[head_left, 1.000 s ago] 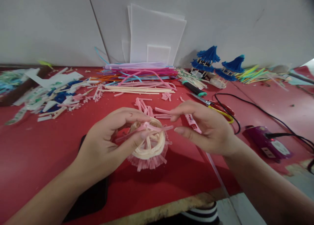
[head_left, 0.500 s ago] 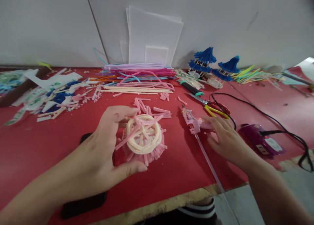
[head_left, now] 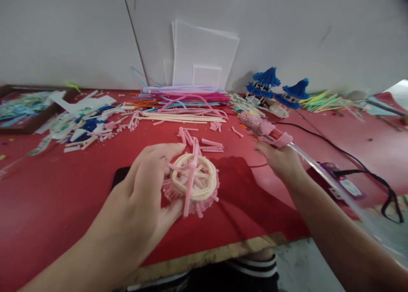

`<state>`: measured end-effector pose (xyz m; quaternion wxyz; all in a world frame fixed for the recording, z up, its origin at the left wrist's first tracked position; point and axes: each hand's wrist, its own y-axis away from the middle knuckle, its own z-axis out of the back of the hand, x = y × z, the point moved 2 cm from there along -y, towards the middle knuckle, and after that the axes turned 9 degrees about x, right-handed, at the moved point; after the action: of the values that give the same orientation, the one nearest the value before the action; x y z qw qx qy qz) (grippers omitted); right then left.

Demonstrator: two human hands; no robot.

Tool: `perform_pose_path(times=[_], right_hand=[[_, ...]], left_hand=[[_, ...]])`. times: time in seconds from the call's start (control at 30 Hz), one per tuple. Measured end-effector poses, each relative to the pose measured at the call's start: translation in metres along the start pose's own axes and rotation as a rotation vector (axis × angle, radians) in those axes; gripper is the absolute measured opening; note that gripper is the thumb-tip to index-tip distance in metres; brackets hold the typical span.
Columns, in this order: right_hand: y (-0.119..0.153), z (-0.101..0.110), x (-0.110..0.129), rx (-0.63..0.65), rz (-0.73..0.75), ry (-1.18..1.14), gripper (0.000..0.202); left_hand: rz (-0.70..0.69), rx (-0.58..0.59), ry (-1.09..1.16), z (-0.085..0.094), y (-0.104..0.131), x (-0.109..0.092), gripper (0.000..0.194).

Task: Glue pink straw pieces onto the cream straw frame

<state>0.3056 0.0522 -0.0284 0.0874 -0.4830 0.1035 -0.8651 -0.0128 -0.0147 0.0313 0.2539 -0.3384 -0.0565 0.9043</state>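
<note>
My left hand (head_left: 148,185) grips the left side of a round piece (head_left: 207,183) with a cream ring, cream spokes and a fringe of short pink sticks. Loose pink strips (head_left: 190,185) lie crossed over its top. On the right, my right hand (head_left: 280,158) holds up a pink glue gun (head_left: 266,130), its nozzle end pointing to the upper left and a long clear glue stick trailing from its back. Short pink pieces (head_left: 212,146) lie on the red table just beyond the round piece.
Bundled coloured stems (head_left: 188,97) lie along the wall, with scraps (head_left: 89,124) and a tray (head_left: 19,129) at left. Blue-roofed models (head_left: 263,83) stand behind. A purple power box (head_left: 346,183) with a black cable sits right; a dark phone (head_left: 119,176) is partly under my left hand.
My right hand has lifted the glue gun off the table. My left hand has closed in on the round piece, and the pink strips on top have turned.
</note>
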Motion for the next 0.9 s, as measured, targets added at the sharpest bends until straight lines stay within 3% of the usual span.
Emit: perform_pose_path(times=[0.17, 0.23, 0.37, 0.47, 0.6, 0.77, 0.9], right_hand=[[-0.016, -0.024, 0.02, 0.038, 0.009, -0.292, 0.017], [-0.019, -0.03, 0.031, 0.076, 0.029, -0.38, 0.017], [-0.021, -0.038, 0.042, 0.076, 0.074, -0.467, 0.014], [-0.018, -0.043, 0.035, 0.024, 0.12, -0.483, 0.011], [-0.004, -0.045, 0.021, -0.005, 0.184, -0.464, 0.007], [0.016, -0.04, 0.022, 0.076, 0.245, -0.333, 0.013], [0.021, -0.042, 0.03, 0.146, 0.295, -0.133, 0.009]], left_hand=[[-0.068, 0.043, -0.482, 0.022, -0.003, -0.011, 0.089], [-0.125, 0.06, -0.501, 0.026, -0.009, -0.01, 0.094], [-0.088, 0.185, -0.137, 0.019, -0.024, 0.007, 0.073], [-0.065, 0.204, 0.111, 0.008, -0.033, 0.024, 0.066], [-0.134, 0.12, 0.274, -0.006, -0.035, 0.042, 0.074], [-0.031, 0.017, 0.5, -0.021, -0.025, 0.047, 0.086], [0.001, -0.017, 0.532, -0.03, -0.021, 0.047, 0.075]])
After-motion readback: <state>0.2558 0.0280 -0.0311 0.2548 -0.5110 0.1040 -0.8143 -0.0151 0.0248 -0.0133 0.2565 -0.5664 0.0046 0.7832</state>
